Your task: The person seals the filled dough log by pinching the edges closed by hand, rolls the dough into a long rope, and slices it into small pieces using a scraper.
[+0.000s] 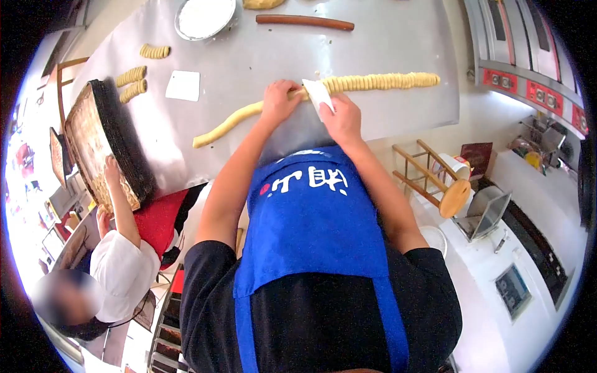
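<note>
A long rope of yellow dough (233, 118) lies across the metal table in front of me. My left hand (282, 101) is closed around the rope near its middle, thumb and fingers pressed to it. My right hand (341, 118) grips a white dough scraper (318, 94), whose edge stands on the rope just right of my left fingers. To the right of the scraper runs a row of thin dough slices (379, 82), still lined up against each other. The left stretch of the rope is smooth and uncut.
A rolling pin (305, 22), a bowl of white powder (204, 17) and another white scraper (183, 86) lie on the metal table (398, 37). Short sliced dough pieces (132, 76) sit at left. A co-worker's hand (112, 169) is at a dark-rimmed tray (93, 133). A wooden stool (455, 198) stands right.
</note>
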Demonstrator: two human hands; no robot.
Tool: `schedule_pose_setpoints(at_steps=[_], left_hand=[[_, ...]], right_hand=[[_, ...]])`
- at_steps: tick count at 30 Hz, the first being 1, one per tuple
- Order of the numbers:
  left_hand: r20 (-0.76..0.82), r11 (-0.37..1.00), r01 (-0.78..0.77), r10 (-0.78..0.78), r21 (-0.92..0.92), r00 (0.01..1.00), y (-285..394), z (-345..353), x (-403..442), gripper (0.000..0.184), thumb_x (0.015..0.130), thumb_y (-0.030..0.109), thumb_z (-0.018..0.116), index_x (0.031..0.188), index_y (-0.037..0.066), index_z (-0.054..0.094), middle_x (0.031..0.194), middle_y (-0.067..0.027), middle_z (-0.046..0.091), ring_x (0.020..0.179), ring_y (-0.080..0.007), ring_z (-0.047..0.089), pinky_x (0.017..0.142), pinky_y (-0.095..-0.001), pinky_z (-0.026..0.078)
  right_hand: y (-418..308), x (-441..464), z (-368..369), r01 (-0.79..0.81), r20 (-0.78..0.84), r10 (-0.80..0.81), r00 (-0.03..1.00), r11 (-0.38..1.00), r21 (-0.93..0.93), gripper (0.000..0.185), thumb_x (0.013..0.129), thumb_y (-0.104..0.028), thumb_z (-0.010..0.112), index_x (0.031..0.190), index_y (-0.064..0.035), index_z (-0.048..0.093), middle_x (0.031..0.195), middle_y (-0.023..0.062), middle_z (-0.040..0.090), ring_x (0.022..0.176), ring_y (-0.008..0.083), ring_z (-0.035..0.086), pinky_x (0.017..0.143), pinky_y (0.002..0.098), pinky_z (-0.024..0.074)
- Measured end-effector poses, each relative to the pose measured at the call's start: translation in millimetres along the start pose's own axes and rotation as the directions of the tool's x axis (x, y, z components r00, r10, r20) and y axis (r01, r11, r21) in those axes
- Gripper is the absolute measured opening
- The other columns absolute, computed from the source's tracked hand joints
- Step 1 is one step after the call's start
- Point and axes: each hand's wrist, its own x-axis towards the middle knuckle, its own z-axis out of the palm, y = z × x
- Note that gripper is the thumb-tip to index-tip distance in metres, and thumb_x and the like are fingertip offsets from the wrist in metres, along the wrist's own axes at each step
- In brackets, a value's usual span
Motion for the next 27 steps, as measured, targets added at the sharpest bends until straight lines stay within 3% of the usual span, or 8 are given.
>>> schedule_pose_setpoints(at_steps=[3,5,8,13,15,18,24,27], left_hand=[[-0.014,0.997,0.021,-0.022,-0.076,1.000,-1,1,-2,0.022,0.084,0.024,0.079,0.100,0.010,0.077,0.100,-0.0116,0.071,0.102,-0.0353,0.066,0.094,-0.0473,0.049],[0.021,0.998,0.044,-0.045,0.049,0.999,4,0,0,0.019,0.082,0.022,0.079,0.097,0.011,0.076,0.099,-0.0118,0.071,0.099,-0.0358,0.065,0.090,-0.0481,0.049],[-0.058,1.000,0.006,-0.004,0.029,0.998,-3,10,-3,0.016,0.082,0.021,0.078,0.095,0.011,0.075,0.098,-0.0119,0.071,0.100,-0.0357,0.065,0.089,-0.0492,0.048],[-0.051,1.000,0.012,-0.013,-0.024,0.999,-7,10,-5,0.016,0.082,0.021,0.079,0.095,0.011,0.076,0.099,-0.0120,0.071,0.103,-0.0356,0.064,0.090,-0.0491,0.047],[-0.053,1.000,0.022,-0.023,-0.015,0.998,-6,9,-6,0.016,0.083,0.021,0.079,0.095,0.011,0.076,0.100,-0.0119,0.071,0.104,-0.0356,0.063,0.091,-0.0488,0.047],[-0.059,1.000,0.003,-0.005,-0.027,0.998,-3,6,-6,0.016,0.083,0.020,0.079,0.096,0.011,0.076,0.101,-0.0116,0.071,0.104,-0.0356,0.064,0.091,-0.0484,0.047],[-0.085,0.999,0.037,-0.040,-0.036,0.996,0,6,-7,0.015,0.083,0.017,0.078,0.096,0.010,0.075,0.099,-0.0116,0.071,0.103,-0.0359,0.064,0.092,-0.0482,0.048],[-0.183,0.980,0.046,-0.082,-0.191,0.980,-4,7,-6,0.014,0.083,0.015,0.078,0.095,0.010,0.074,0.098,-0.0119,0.072,0.101,-0.0365,0.064,0.090,-0.0483,0.049]], right_hand=[[-15,-7,23,0.141,-0.005,-0.143,0.990,0.979,-0.147,0.017,0.092,-0.020,0.070,0.085,-0.0053,0.070,0.083,0.0142,0.066,0.076,0.0356,0.069,0.066,0.0500,0.0559],[-15,-14,39,0.217,0.061,-0.208,0.976,0.930,-0.298,0.016,0.096,-0.019,0.064,0.087,-0.0061,0.066,0.084,0.0116,0.067,0.076,0.0340,0.070,0.065,0.0476,0.0587],[-21,-20,42,0.153,0.078,-0.135,0.988,0.940,-0.304,0.016,0.097,-0.016,0.062,0.085,-0.0064,0.065,0.083,0.0128,0.067,0.075,0.0340,0.071,0.065,0.0481,0.0589],[-22,-6,43,0.142,0.120,-0.109,0.987,0.939,-0.315,0.015,0.097,-0.016,0.061,0.087,-0.0059,0.066,0.080,0.0152,0.071,0.073,0.0354,0.073,0.063,0.0493,0.0579],[-26,6,40,0.095,0.244,0.001,0.970,0.918,-0.385,0.013,0.095,-0.015,0.061,0.089,-0.0054,0.068,0.080,0.0169,0.074,0.073,0.0357,0.075,0.063,0.0488,0.0580],[-35,22,34,0.151,0.325,-0.012,0.946,0.901,-0.407,0.014,0.094,-0.014,0.061,0.090,-0.0057,0.070,0.080,0.0180,0.075,0.073,0.0360,0.075,0.064,0.0482,0.0585],[-14,15,75,0.065,0.171,-0.003,0.985,0.932,-0.357,0.021,0.097,-0.020,0.061,0.088,-0.0034,0.070,0.079,0.0208,0.074,0.072,0.0400,0.074,0.065,0.0525,0.0582],[-11,19,60,-0.007,0.190,0.077,0.979,0.938,-0.346,0.028,0.101,-0.024,0.059,0.088,-0.0020,0.069,0.078,0.0217,0.074,0.072,0.0416,0.073,0.066,0.0543,0.0579]])
